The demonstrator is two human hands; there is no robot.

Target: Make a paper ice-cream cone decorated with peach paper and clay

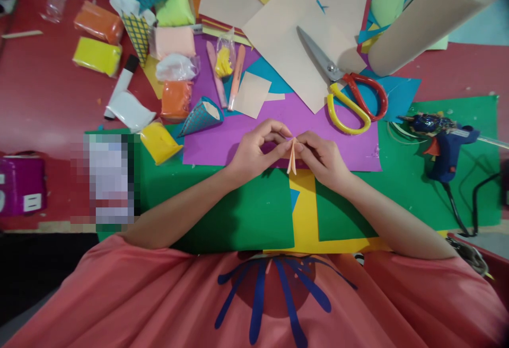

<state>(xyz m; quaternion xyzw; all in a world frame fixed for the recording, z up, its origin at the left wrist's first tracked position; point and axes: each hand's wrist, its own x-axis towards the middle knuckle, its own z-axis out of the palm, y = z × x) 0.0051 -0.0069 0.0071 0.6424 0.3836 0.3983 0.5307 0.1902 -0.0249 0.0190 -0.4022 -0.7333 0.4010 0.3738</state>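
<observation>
A folded peach paper piece (291,164) is pinched between the thumb and fingers of both left hand (258,149) and right hand (324,159), above the purple sheet's (214,146) near edge, scissors (333,70) beyond, blue glue gun (446,153) farther right.

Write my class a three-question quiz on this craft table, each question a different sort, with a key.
1. True or false: the left hand and the right hand both touch the small folded peach paper piece.
2. Choose: the dark blue plastic glue gun lies on (a) a black sheet; (b) a flat green sheet; (c) a white plate.
3. Compare: which lies nearer the right hand, the glue gun or the metal-bladed scissors with red and yellow handles?

Key: 1. True. 2. (b). 3. The scissors.
</observation>
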